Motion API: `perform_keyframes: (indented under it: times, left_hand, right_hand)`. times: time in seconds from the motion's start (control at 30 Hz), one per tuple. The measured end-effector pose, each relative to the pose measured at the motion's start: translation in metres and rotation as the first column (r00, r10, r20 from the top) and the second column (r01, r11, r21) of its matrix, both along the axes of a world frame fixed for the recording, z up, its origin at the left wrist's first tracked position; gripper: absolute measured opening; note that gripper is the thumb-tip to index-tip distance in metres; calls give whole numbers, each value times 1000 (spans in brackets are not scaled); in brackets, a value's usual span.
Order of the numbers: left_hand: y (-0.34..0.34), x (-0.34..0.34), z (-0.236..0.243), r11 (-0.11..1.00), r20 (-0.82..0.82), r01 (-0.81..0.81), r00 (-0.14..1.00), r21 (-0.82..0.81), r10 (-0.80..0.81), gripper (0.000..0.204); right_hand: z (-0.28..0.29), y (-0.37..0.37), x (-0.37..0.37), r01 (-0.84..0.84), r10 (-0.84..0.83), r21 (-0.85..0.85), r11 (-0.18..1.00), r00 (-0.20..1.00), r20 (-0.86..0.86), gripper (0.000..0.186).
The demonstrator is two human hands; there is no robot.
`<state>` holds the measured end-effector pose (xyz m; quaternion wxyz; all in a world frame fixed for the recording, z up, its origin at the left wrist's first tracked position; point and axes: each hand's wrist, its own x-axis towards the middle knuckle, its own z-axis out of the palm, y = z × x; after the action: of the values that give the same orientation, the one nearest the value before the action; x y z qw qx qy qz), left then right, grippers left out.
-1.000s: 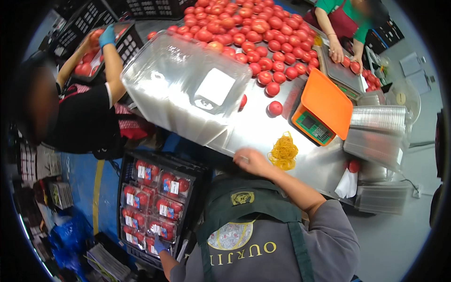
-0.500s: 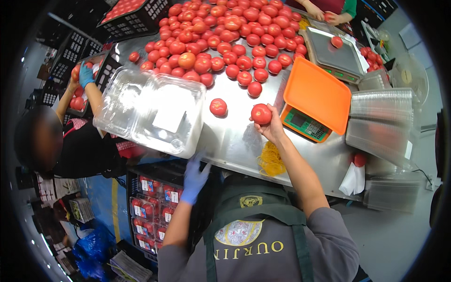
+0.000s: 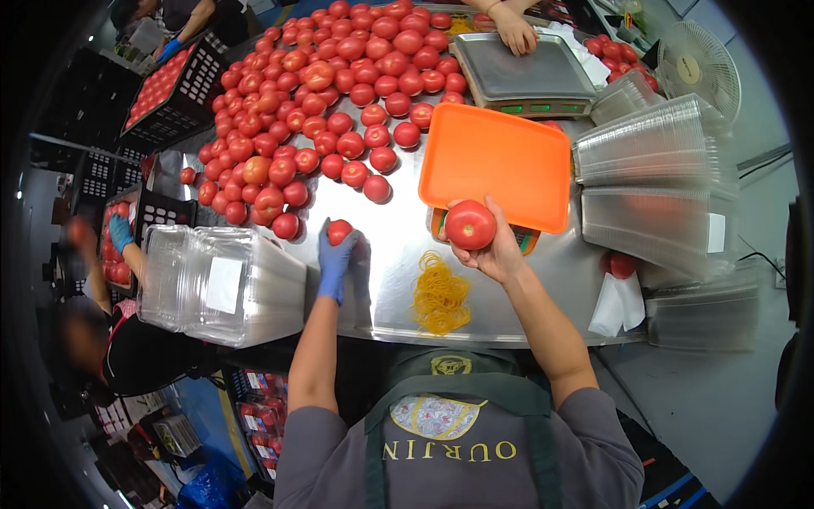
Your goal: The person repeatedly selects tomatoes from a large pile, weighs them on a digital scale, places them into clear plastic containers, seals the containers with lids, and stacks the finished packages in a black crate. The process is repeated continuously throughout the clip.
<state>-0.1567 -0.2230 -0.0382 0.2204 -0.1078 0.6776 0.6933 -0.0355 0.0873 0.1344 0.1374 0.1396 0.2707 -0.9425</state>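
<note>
My left hand, in a blue-violet glove, curls its fingers and thumb round a small red tomato at the table, beside the stack of clear containers. A larger red tomato rests in the fingers of my bare right hand, held up in front of the orange-topped scale and hiding part of its display. Beyond my left hand spreads a big heap of red tomatoes. Yellow rubber bands lie in a loose pile between my forearms.
Clear plastic containers are stacked at the left; more clear stacks stand at the right. A metal-topped scale sits farther back, with another person's hand over it. A co-worker's gloved hand is at a tomato crate, far left.
My left hand has risen from below the table edge and closed round the lone tomato. My right hand still holds its tomato, now nearer the orange scale. The whole view has shifted.
</note>
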Motion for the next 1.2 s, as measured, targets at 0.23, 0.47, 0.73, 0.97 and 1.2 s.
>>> perform_keyframes:
  times: [0.23,0.47,0.73,0.97,1.2]
  left_hand:
    - [117,76,151,539,333,-238,939,808,-84,73]
    - [139,78,182,553,294,-140,935,821,-199,83]
    - [161,77,162,730,272,87,893,678,-359,69]
    - [105,54,138,864,115,418,879,282,-463,54]
    - [27,55,18,943,163,334,930,-6,-329,40]
  right_hand:
    - [-40,81,-16,358,-98,911,205,934,-344,51]
    - [-22,113,-30,171,181,719,-674,981,-63,61]
    - [8,18,-30,441,425,895,-63,823,-376,69]
    - [-31,76,-80,428,279,708,-562,904,-325,46]
    - [-9,20,-146,563,436,735,-378,809,-395,13]
